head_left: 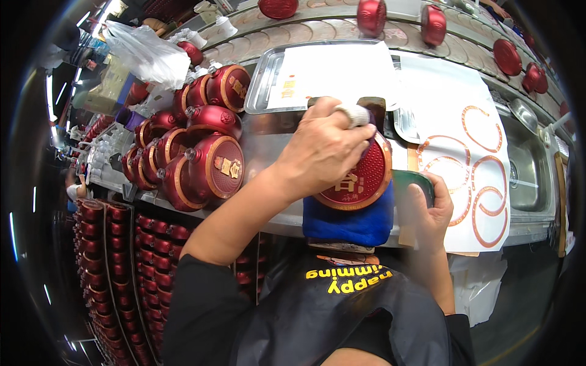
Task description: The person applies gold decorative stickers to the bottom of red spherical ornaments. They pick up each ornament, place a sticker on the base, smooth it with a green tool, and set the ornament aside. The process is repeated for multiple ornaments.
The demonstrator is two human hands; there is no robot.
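Observation:
A round, flat-faced red bottle [367, 177] with an orange-gold decal ring and gold characters lies on a folded blue cloth [347, 224] in front of me. My left hand [323, 143] is over its upper left part, fingers curled, with a white ribbed cloth [354, 114] at the fingertips. The hand hides that side of the bottle and its neck. Beside the bottle on the right, my right hand [432, 210] grips a dark green, flat-bladed scraper [410, 180] between thumb and fingers, slightly blurred. The scraper is close to the bottle's edge; whether they touch, I cannot tell.
Several finished red bottles [213, 161] are crowded at the left. A metal tray [261, 79] with white decal paper stands behind. On the right, a white sheet [436, 116] carries orange decal rings [490, 177], next to a steel sink [525, 177]. A conveyor [329, 29] carries more bottles.

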